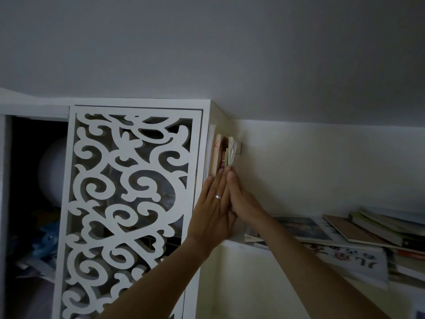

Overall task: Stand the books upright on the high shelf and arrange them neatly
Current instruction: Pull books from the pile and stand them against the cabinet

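Note:
Several books (218, 153) stand upright on the high white shelf (232, 243), packed against the side of the white cabinet (213, 116). My left hand (215, 208), with a ring on one finger, lies flat with straight fingers against the books' front edges. My right hand (241, 199) lies flat beside it, fingers straight, pressing the rightmost standing book from its right side. Further right on the shelf, a heap of books (358, 236) lies flat and askew, some hanging over the shelf's front edge.
The cabinet's fretwork door (128, 203) with white scroll cut-outs fills the left-centre. An open dark compartment (34, 192) at far left holds a pale round object and a blue toy. A plain wall and ceiling lie above the shelf.

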{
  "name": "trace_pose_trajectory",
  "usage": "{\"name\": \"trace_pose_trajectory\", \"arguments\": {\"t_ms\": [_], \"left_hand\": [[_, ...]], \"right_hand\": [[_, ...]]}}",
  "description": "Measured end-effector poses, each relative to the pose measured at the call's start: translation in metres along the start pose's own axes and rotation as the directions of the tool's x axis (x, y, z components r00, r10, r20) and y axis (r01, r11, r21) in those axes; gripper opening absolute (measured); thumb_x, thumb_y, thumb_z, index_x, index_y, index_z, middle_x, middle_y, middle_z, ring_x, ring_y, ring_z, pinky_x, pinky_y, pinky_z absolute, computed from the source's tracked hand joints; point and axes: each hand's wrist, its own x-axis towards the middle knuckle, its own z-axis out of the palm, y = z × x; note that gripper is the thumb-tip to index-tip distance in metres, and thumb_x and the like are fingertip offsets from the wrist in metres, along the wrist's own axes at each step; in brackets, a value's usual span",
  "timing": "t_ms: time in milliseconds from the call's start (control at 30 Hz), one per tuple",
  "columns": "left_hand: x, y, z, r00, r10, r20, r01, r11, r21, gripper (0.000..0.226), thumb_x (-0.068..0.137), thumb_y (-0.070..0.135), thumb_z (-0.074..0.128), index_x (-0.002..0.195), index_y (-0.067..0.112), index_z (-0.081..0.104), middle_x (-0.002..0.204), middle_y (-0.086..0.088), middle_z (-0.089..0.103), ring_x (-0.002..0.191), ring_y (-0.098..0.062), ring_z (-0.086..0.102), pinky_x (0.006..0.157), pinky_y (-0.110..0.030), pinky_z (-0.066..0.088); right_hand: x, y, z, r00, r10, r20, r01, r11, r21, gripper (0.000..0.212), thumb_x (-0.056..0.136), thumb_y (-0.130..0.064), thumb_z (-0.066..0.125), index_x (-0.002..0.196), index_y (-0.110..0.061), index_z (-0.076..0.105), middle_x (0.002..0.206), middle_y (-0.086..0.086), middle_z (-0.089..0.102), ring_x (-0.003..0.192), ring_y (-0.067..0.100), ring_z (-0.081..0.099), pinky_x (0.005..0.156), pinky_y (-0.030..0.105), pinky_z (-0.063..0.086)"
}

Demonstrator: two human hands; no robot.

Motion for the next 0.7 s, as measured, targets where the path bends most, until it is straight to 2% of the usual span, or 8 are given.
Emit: {"name": "trace_pose_trajectory", "arguments": {"t_ms": [133,267,333,367,433,533,600,700], "left_hand": [[-0.001,-0.001,0.001,0.999,0.037,-0.017,-0.036,0.999,0.012,0.070,0.107,0.040,0.039,0.163,0.003,0.016,0.171,-0.018,0.010,0.160,-0.029,0.009,0.127,-0.048,0.022],[-0.002,-0.001,0.003,0.999,0.031,0.007,-0.031,0.999,0.010,0.065,0.106,0.031,0.035,0.163,0.003,0.018,0.171,-0.021,0.006,0.160,-0.032,0.008,0.125,-0.051,0.024],[-0.002,-0.001,0.003,0.999,0.030,0.019,-0.031,0.999,0.014,0.066,0.104,0.026,0.039,0.162,0.003,0.020,0.171,-0.023,0.005,0.160,-0.033,0.007,0.125,-0.052,0.023],[-0.002,-0.001,0.003,0.999,0.027,0.023,-0.028,0.999,0.029,0.067,0.103,0.025,0.042,0.162,0.002,0.021,0.170,-0.024,0.005,0.160,-0.034,0.007,0.126,-0.052,0.021],[0.000,0.000,-0.002,0.999,0.024,0.022,-0.026,0.997,0.077,0.066,0.100,0.023,0.044,0.160,0.000,0.026,0.170,-0.025,0.007,0.159,-0.036,0.007,0.128,-0.053,0.018],[0.008,0.000,-0.006,0.983,0.148,0.109,-0.168,0.964,0.206,0.049,0.099,0.020,0.048,0.145,0.005,0.051,0.170,-0.023,0.006,0.159,-0.037,0.000,0.128,-0.056,0.010],[0.016,0.002,-0.004,0.949,0.238,0.207,-0.291,0.914,0.281,0.049,0.101,0.022,0.045,0.146,0.003,0.046,0.170,-0.022,0.010,0.159,-0.037,0.002,0.128,-0.054,-0.001],[0.028,0.002,-0.002,0.937,0.231,0.263,-0.300,0.918,0.262,0.055,0.102,0.026,0.046,0.151,0.003,0.044,0.161,-0.022,0.038,0.155,-0.037,0.025,0.128,-0.051,-0.001]], "right_hand": [[0.002,0.005,-0.001,0.996,0.072,0.048,-0.074,0.997,0.026,0.088,0.082,-0.092,0.009,0.156,-0.047,0.025,0.161,0.004,0.039,0.143,0.024,0.043,0.117,0.048,0.036],[0.000,0.010,-0.019,0.979,0.095,0.178,-0.082,0.993,-0.081,0.074,0.084,-0.090,0.017,0.152,-0.062,0.015,0.161,-0.009,0.033,0.140,0.025,0.045,0.105,0.048,0.046],[-0.008,0.015,-0.034,0.965,0.169,0.201,-0.105,0.951,-0.292,0.074,0.085,-0.086,0.028,0.147,-0.049,0.041,0.150,-0.005,0.051,0.131,0.024,0.054,0.107,0.044,0.045],[-0.015,0.015,-0.046,0.954,0.198,0.225,-0.084,0.896,-0.435,0.065,0.089,-0.079,0.036,0.135,-0.039,0.058,0.136,-0.002,0.061,0.121,0.023,0.059,0.103,0.040,0.046],[-0.028,0.019,-0.071,0.926,0.261,0.274,-0.017,0.752,-0.659,0.049,0.093,-0.068,0.052,0.118,-0.029,0.069,0.122,-0.003,0.064,0.115,0.022,0.060,0.097,0.034,0.047],[-0.052,0.016,-0.105,0.879,0.348,0.325,-0.003,0.687,-0.727,0.068,0.082,-0.076,0.062,0.134,-0.033,0.064,0.141,-0.010,0.056,0.127,0.016,0.054,0.109,0.035,0.041],[-0.062,0.015,-0.118,0.857,0.378,0.350,-0.024,0.708,-0.706,0.075,0.076,-0.078,0.065,0.139,-0.035,0.060,0.146,-0.009,0.053,0.129,0.014,0.051,0.112,0.033,0.039],[-0.068,0.014,-0.125,0.884,0.366,0.292,-0.019,0.652,-0.758,0.086,0.073,-0.079,0.068,0.146,-0.035,0.053,0.151,-0.006,0.048,0.134,0.017,0.049,0.112,0.033,0.038]]}}
